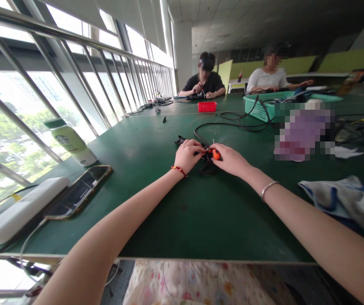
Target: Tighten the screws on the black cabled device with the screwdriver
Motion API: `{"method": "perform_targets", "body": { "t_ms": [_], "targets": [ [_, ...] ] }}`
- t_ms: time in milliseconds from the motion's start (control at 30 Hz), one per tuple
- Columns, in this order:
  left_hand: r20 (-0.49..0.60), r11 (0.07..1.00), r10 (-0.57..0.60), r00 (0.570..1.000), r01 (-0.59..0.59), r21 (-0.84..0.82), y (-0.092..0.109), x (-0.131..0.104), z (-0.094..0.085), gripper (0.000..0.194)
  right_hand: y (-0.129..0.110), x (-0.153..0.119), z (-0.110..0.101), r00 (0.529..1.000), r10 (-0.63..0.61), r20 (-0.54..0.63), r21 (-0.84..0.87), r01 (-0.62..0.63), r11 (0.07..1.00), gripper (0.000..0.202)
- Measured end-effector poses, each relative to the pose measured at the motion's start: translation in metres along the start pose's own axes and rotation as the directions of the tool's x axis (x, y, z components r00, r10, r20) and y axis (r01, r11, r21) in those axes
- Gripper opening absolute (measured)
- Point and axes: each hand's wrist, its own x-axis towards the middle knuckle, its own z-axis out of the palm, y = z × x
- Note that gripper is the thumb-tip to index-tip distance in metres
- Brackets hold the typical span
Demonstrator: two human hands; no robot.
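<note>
Over the middle of the green table point(175, 228), both hands meet at a small black and orange item point(216, 154), whose details are too small to make out. My left hand point(188, 153), with a red beaded bracelet at the wrist, pinches its left side. From the right, my right hand point(228, 159) has its fingers closed round the orange part. A black piece point(180, 140) lies just beyond my left hand. Black cable point(210, 124) curves away behind the hands, and a dark loop shows below them.
At left are a bottle point(70, 142), a phone point(80, 192) and a white power strip point(23, 209). Farther back stand a red tray point(207, 106) and a green basket point(258, 108). Cloth gloves point(343, 197) lie at right. Two people sit across the table.
</note>
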Motion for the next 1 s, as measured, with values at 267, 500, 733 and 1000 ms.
{"method": "perform_targets", "body": {
  "t_ms": [267,500,733,1000],
  "targets": [
    [0.036,0.995,0.06,0.998,-0.062,0.079,0.0007,0.0009,-0.0007,0.016,0.0006,0.0003,0.0004,1.0,-0.009,-0.006,-0.004,0.009,1.0,0.036],
    [0.03,0.995,0.037,0.999,-0.04,0.092,0.0012,0.0003,-0.0013,0.018,0.0016,0.0005,0.0005,1.0,-0.008,0.003,-0.005,0.008,1.0,0.036],
    [0.023,0.994,0.031,0.999,-0.033,0.102,0.0003,-0.0011,-0.0006,0.02,-0.0008,0.0002,-0.001,1.0,0.003,0.014,-0.004,-0.003,1.0,0.037],
    [0.106,0.965,0.129,0.986,-0.15,0.216,0.0026,0.0004,-0.003,0.024,-0.0021,-0.0011,-0.0012,1.0,0.003,0.002,-0.029,-0.003,1.0,0.037]
  ]
}}
